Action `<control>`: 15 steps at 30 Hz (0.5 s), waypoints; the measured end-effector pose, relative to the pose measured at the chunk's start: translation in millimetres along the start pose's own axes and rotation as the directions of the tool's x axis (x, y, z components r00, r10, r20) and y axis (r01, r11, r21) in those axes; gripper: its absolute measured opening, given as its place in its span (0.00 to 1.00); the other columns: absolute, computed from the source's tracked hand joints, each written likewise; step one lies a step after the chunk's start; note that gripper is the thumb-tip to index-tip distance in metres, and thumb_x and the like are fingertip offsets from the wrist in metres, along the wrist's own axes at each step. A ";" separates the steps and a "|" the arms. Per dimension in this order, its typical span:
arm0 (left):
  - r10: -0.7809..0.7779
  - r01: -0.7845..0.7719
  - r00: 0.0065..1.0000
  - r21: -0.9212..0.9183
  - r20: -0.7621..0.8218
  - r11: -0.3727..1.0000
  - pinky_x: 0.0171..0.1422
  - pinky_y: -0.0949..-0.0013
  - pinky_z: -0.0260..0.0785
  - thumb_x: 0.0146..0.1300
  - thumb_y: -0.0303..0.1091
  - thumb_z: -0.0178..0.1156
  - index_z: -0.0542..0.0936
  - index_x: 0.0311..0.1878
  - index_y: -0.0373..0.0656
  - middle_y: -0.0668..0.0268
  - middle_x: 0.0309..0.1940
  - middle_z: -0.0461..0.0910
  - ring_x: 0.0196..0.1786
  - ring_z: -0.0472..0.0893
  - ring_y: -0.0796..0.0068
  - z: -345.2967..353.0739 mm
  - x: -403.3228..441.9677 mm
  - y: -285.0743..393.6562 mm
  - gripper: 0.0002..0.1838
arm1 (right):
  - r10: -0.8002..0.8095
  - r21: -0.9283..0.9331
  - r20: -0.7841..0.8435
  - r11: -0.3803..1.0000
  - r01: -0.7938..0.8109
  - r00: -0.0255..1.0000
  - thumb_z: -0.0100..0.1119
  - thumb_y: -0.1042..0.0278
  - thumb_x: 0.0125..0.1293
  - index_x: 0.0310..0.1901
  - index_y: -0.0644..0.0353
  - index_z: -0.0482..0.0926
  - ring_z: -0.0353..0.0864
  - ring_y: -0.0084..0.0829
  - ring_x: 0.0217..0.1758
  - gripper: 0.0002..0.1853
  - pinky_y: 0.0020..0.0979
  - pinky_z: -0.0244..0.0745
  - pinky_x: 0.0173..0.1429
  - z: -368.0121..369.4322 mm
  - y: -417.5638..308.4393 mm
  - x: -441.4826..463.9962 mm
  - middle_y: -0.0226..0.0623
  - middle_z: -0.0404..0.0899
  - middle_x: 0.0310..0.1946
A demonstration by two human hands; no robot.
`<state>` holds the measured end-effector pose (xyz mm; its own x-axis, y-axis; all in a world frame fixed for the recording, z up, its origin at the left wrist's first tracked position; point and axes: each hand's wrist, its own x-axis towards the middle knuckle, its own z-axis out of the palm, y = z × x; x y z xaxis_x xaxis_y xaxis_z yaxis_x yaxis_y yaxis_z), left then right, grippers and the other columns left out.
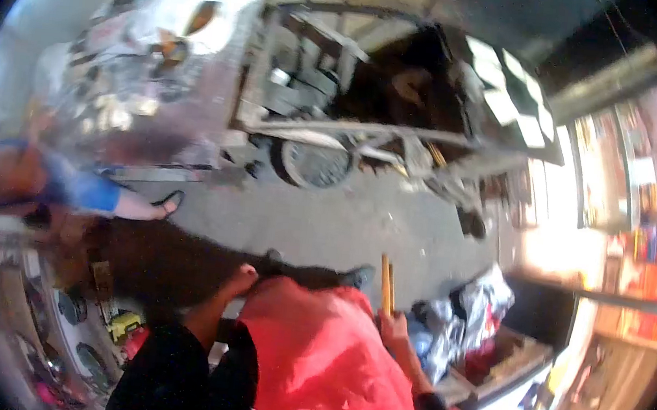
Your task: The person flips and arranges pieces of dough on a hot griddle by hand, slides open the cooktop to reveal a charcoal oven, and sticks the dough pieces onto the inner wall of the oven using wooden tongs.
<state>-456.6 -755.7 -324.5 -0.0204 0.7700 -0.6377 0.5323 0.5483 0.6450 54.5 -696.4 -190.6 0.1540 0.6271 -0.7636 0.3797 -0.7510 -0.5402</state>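
My right hand [392, 327] is closed around two long, thin yellow-brown wooden sticks [386, 286], which point forward, away from my body. Beside the left edge of a red apron [323, 347] on my front, my left hand [242, 276] hangs low over the floor. Its fingers are too blurred to make out, and nothing shows in it.
Ahead stands a wheeled metal cart [328, 130] with grey blocks inside. A littered table [201, 133] is at the left, near a person in blue [92, 190]. Bundled grey plastic [486, 295] lies by a wooden box [524, 354] at the right. Grey floor [303, 226] lies between.
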 end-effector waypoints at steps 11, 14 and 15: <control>0.067 -0.065 0.996 0.032 -0.055 0.997 0.34 0.61 0.69 0.65 0.45 0.49 0.77 0.33 0.36 0.54 0.22 0.78 0.24 0.78 0.63 64.0 41.7 354.3 0.19 | 0.174 0.132 -0.154 0.979 -0.155 0.973 0.61 0.51 0.58 0.29 0.61 0.73 0.66 0.22 0.15 0.18 0.28 0.61 0.19 -186.9 40.6 14.9 0.28 0.69 0.18; 0.064 -0.082 0.992 -0.167 -0.110 0.983 0.32 0.64 0.69 0.67 0.41 0.46 0.75 0.36 0.37 0.59 0.20 0.76 0.20 0.76 0.70 67.3 77.9 393.7 0.16 | 0.288 0.180 -0.108 0.947 -0.266 0.952 0.61 0.51 0.59 0.31 0.61 0.74 0.66 0.22 0.16 0.18 0.27 0.62 0.19 -200.5 11.7 1.7 0.28 0.68 0.18; 0.074 -0.106 0.988 -0.240 -0.138 0.965 0.31 0.66 0.69 0.68 0.38 0.45 0.74 0.37 0.38 0.61 0.18 0.74 0.18 0.74 0.74 65.6 90.0 402.2 0.14 | 0.310 0.187 -0.150 0.941 -0.281 0.939 0.61 0.52 0.59 0.32 0.61 0.74 0.67 0.22 0.17 0.18 0.27 0.62 0.20 -197.5 9.8 1.4 0.28 0.68 0.18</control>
<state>-188.7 -487.2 -150.1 -0.0977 0.8460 -0.5241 0.3128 0.5261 0.7908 238.6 -662.1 -127.1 0.3987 0.3871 -0.8313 0.1436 -0.9217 -0.3603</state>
